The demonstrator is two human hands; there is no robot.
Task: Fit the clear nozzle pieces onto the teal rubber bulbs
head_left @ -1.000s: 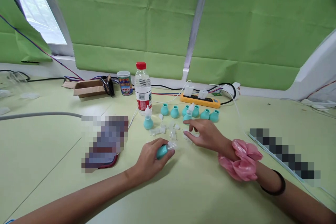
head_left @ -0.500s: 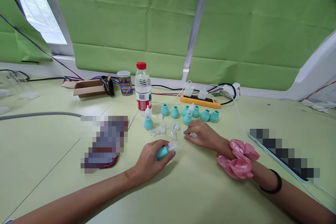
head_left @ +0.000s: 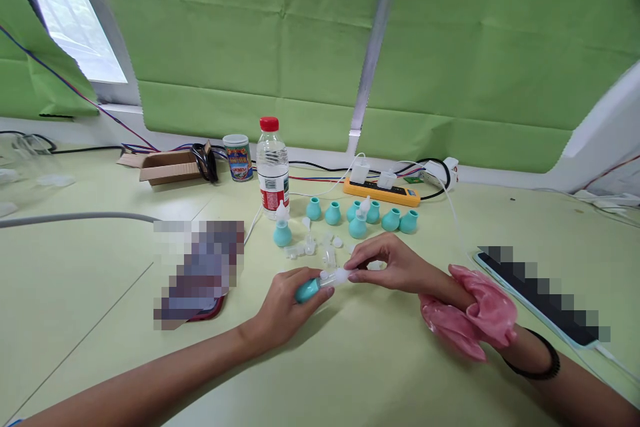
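My left hand [head_left: 293, 303] is closed around a teal squeeze bulb [head_left: 307, 291] with a clear plastic tube pointing right, like a small nasal aspirator. A whitish soft tip [head_left: 342, 275] is at the end of that tube, pinched by my right hand [head_left: 383, 261] between thumb and fingers. Whether the tip is fully seated I cannot tell. Just beyond my hands lie loose clear tubes [head_left: 329, 255] and small white pieces [head_left: 310, 245]. Two bulbs with tips on stand upright, one at the left [head_left: 283, 233] and one farther right [head_left: 357, 225].
Behind them stand several open teal bulbs [head_left: 391, 219]. A red-capped water bottle [head_left: 273, 173], a can [head_left: 238, 159], a cardboard box [head_left: 173, 170] and a yellow power strip [head_left: 383, 193] line the back. One phone [head_left: 203, 273] lies at left, another [head_left: 537, 297] at right.
My right hand has moved left and nearer from the loose pieces, bringing a whitish tip to the tube's end. My left hand has stayed almost still, holding the bulb.
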